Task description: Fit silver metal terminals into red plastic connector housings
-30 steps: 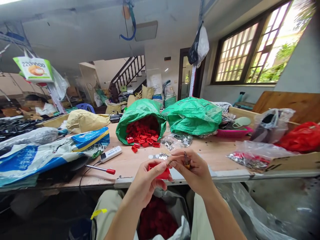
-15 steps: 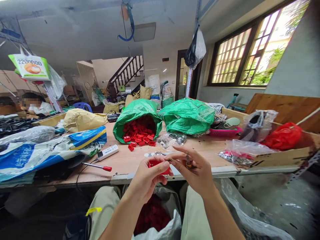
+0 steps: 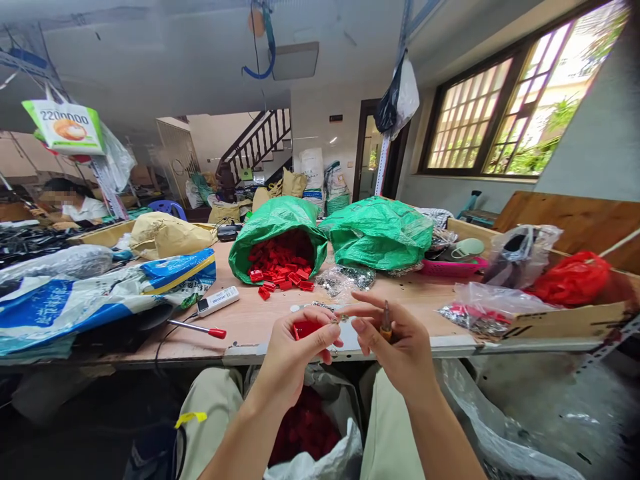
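My left hand (image 3: 287,350) is closed around a red plastic piece (image 3: 306,328), mostly covered by its fingers. At its fingertips are small shiny metal bits (image 3: 343,319), too small to make out. Between the fingers of my right hand (image 3: 407,350) rests a small screwdriver (image 3: 385,325) with an amber handle, its metal end pointing up. The right thumb and index finger are apart, close to the metal bits. Behind the hands, a green woven sack (image 3: 280,217) lies on its side, spilling red plastic pieces (image 3: 283,261) onto the table.
A second green sack (image 3: 383,233) stands beside the first, with clear bags of metal parts (image 3: 350,280) in front. At left lie a red-tipped rod (image 3: 200,328), a white device (image 3: 218,301) and a blue-white sack (image 3: 100,300). A white sack (image 3: 345,443) of red pieces sits between my knees. A co-worker (image 3: 75,200) sits far left.
My right hand has moved slightly right, and its thumb has come away from the left fingertips. The screwdriver now stands more upright. The whole view has shifted a little.
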